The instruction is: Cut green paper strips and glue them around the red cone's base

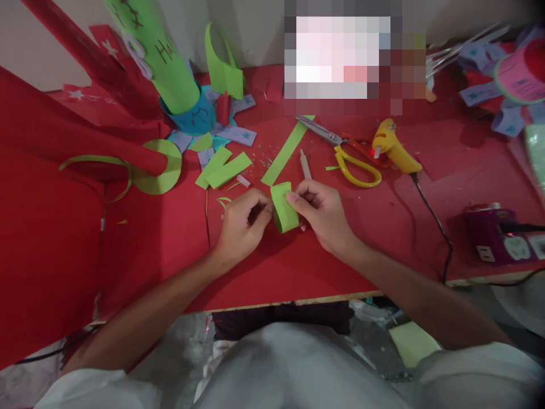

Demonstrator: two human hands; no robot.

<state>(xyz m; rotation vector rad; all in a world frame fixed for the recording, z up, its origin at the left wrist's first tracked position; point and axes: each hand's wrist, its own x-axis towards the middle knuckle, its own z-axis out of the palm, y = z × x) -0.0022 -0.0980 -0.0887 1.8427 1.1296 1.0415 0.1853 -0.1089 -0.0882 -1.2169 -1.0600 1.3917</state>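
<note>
A bent green strip (286,211), folded over into a loop, is between my hands above the red table (272,272). My right hand (326,213) pinches its upper right edge between thumb and fingers. At its left side, my left hand (244,227) has thumb and fingertips pressed together; what they hold, if anything, is too small to tell. Just beyond lies a long green strip (286,152), its far end under the scissors' blades. Two short green strips (230,170) overlap to the left, near a small whitish piece (243,180).
Yellow-handled scissors (358,170) and a yellow glue gun (395,146) with a cord lie to the right. A purple power box (496,236) sits at the far right. Behind, at left, a green tube (172,71) stands in a blue ring (193,116).
</note>
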